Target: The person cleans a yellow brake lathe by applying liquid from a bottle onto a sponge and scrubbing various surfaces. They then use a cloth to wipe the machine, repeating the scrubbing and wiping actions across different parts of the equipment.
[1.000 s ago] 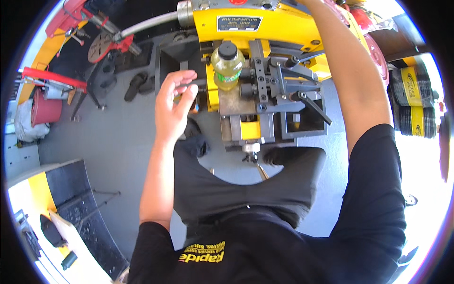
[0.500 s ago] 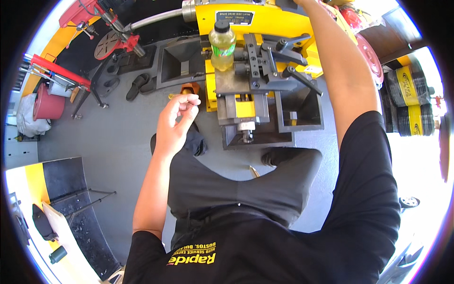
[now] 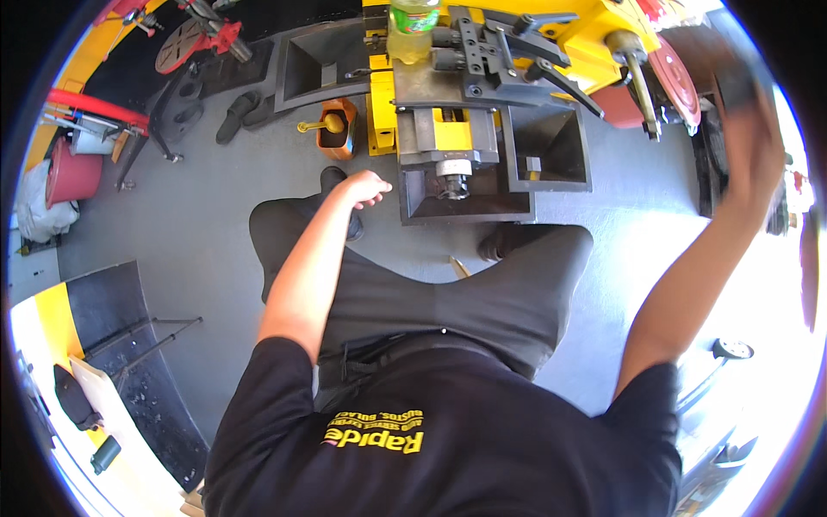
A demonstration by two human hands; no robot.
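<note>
My right hand (image 3: 755,148) is raised at the far right, smeared by motion. A dark, blocky object (image 3: 743,90) shows at its fingers, too blurred to name. My left hand (image 3: 365,188) hovers above my knee with its fingers curled in, and nothing shows in it. Just ahead of it stands a yellow brake lathe (image 3: 381,108), with a black tool carriage (image 3: 469,65) and a white-collared knob (image 3: 454,168) on its near side. A plastic bottle (image 3: 410,43) of yellowish liquid with a green label rests on the carriage, its top cut off by the view.
An orange container (image 3: 337,129) with a yellow scoop (image 3: 317,126) sits left of the lathe. Black metal bins (image 3: 551,146) lie below it. A spindle shaft (image 3: 639,86) juts out at the right, beside a red disc (image 3: 674,82). Black slippers (image 3: 237,116) lie on the floor.
My right hand has swung from the top of the lathe out to the far right with the dark object. The left hand has lowered and turned, fingers curling more. The view has tipped down.
</note>
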